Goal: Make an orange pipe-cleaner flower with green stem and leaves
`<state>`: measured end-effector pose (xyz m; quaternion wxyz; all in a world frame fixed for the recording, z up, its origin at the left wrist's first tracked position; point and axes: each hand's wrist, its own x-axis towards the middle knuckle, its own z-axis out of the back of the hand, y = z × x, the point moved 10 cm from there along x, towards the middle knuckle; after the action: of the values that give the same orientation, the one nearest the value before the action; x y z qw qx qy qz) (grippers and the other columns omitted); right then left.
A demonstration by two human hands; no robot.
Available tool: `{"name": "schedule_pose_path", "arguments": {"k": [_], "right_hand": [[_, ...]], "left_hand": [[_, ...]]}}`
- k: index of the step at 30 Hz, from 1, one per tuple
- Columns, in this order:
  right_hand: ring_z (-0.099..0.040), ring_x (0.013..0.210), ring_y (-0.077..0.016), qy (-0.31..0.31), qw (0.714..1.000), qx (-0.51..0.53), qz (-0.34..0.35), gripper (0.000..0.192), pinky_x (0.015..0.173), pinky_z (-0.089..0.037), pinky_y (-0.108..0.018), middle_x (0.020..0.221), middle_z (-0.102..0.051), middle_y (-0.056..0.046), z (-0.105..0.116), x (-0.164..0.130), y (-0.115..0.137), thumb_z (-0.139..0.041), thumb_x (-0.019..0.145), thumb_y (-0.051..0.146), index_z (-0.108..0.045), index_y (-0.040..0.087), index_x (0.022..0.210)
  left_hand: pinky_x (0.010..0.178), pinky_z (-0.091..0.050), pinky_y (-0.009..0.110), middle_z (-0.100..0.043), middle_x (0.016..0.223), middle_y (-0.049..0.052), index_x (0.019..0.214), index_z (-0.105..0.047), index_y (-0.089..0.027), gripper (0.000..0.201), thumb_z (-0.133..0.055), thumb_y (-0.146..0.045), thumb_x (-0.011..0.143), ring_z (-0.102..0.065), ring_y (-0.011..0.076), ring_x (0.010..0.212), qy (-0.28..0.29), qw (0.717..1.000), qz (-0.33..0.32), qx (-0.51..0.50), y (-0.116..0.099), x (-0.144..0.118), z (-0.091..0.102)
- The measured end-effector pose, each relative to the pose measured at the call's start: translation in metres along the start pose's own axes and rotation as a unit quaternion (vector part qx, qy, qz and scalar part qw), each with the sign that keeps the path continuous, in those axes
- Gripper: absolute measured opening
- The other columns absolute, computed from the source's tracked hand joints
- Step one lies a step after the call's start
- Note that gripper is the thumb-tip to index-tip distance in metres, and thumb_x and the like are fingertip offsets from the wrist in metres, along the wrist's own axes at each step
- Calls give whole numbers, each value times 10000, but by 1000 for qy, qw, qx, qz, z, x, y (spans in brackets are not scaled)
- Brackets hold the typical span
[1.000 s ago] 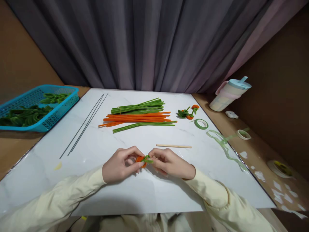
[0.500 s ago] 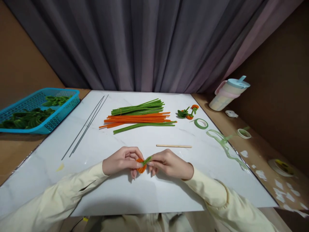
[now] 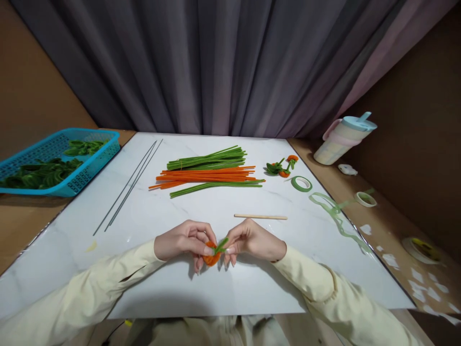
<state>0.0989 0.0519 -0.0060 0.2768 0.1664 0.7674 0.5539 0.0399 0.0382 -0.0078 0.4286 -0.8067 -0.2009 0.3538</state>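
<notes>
A: What is held at this moment?

B: A small orange pipe-cleaner coil (image 3: 212, 258) with a green pipe-cleaner stub (image 3: 220, 245) is pinched between both hands, just above the white marble-pattern board (image 3: 252, 288) near its front edge. The left hand (image 3: 183, 242) is closed on the coil's left side with thumb and forefinger; the right hand (image 3: 254, 241) is closed narrowly on the green stub.

A: What has changed over the last second?

B: The coil has been lowered slightly and turned so that its orange face is shown below the fingertips, whereas 1 second ago it was mostly hidden between the fingers. The green stub, earlier lying nearly flat to the right, is now angled upward. The hands have been kept touching throughout. It is judged that the green piece is being twisted or wrapped against the coil, and that this shaping is not finished.

A: What else is laid out?

B: Beyond the hands a wooden stick (image 3: 260, 216) is seen, then bundles of green pipe cleaners (image 3: 207, 160) and orange pipe cleaners (image 3: 207, 175). 2 thin metal wires (image 3: 129, 185) lie to the left, a blue basket (image 3: 90, 166) of green pieces further left. A finished flower piece (image 3: 281, 167), a green tape roll (image 3: 301, 183) and a lidded cup (image 3: 344, 139) are to the right.
</notes>
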Motion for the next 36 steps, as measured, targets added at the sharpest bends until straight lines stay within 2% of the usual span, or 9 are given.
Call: {"name": "schedule_pose_path", "arguments": {"k": [6, 9, 11, 16, 18, 20, 23, 30, 36], "right_hand": [[-500, 403, -71, 18, 994, -109, 11, 297, 441, -436, -202, 550, -609, -16, -5, -5, 9, -651, 725, 397, -647, 107, 658], [-537, 499, -91, -44, 953, -272, 129, 239, 503, -447, -212, 664, -651, -39, -1, -10, 36, -540, 839, 339, -653, 136, 783], [-579, 645, -123, -99, 874, -406, 248, 203, 597, -457, -234, 774, -665, -67, -5, -21, 59, -465, 890, 258, -634, 147, 873], [-525, 639, -148, -182, 593, -667, 412, 229, 590, -399, -279, 745, -631, -73, -36, -46, 73, -364, 893, 76, -583, 108, 950], [-495, 601, -149, -192, 514, -721, 424, 202, 568, -375, -291, 678, -599, -58, -45, -48, 71, -384, 885, 73, -570, 87, 964], [-469, 573, -146, -193, 466, -752, 423, 197, 530, -337, -293, 626, -558, -40, -51, -49, 70, -383, 883, 75, -565, 86, 957], [-435, 537, -134, -190, 443, -769, 421, 177, 492, -275, -294, 587, -503, -19, -57, -49, 69, -392, 876, 83, -567, 109, 877], [-452, 531, -131, -191, 485, -739, 426, 182, 491, -307, -284, 588, -529, -18, -49, -51, 71, -368, 885, 76, -543, 102, 927], [-542, 624, -146, -163, 443, -743, 474, 186, 493, -380, -276, 750, -632, -90, -52, -60, 70, -463, 846, 42, -536, 56, 1016]], "left_hand": [[361, -448, 178, -657, 583, 30, 727, -575, -101, 183, -715, -162, 626, -569, 111, 365, 19, 1000, 14, -17, 5, 1, -5], [373, -472, 180, -650, 565, 29, 728, -578, -101, 172, -706, -151, 624, -560, 100, 370, -8, 999, 1, -51, 1, 2, 3], [370, -477, 171, -632, 545, 19, 723, -581, -99, 161, -698, -143, 621, -550, 90, 372, -31, 996, -14, -86, -3, 2, 9], [331, -452, 153, -594, 516, 3, 697, -575, -94, 132, -676, -106, 613, -526, 79, 349, -37, 990, -14, -137, -3, 2, 10], [333, -446, 148, -596, 521, 7, 696, -566, -94, 131, -668, -97, 613, -530, 79, 353, -32, 988, -11, -154, -1, 2, 8], [336, -435, 140, -599, 527, 13, 699, -558, -93, 136, -663, -98, 613, -534, 79, 360, -26, 985, -10, -169, 1, 3, 7], [330, -410, 135, -597, 524, 14, 695, -551, -94, 146, -666, -107, 605, -528, 78, 354, -21, 985, -1, -172, 5, 4, 4], [324, -362, 127, -598, 544, 26, 714, -547, -91, 133, -633, -118, 615, -499, 61, 346, -13, 983, 6, -184, 8, 5, 6], [294, -332, 121, -603, 575, 30, 799, -546, -90, 211, -632, -118, 609, -496, 62, 343, -11, 973, 39, -228, 15, 5, 10]]}}
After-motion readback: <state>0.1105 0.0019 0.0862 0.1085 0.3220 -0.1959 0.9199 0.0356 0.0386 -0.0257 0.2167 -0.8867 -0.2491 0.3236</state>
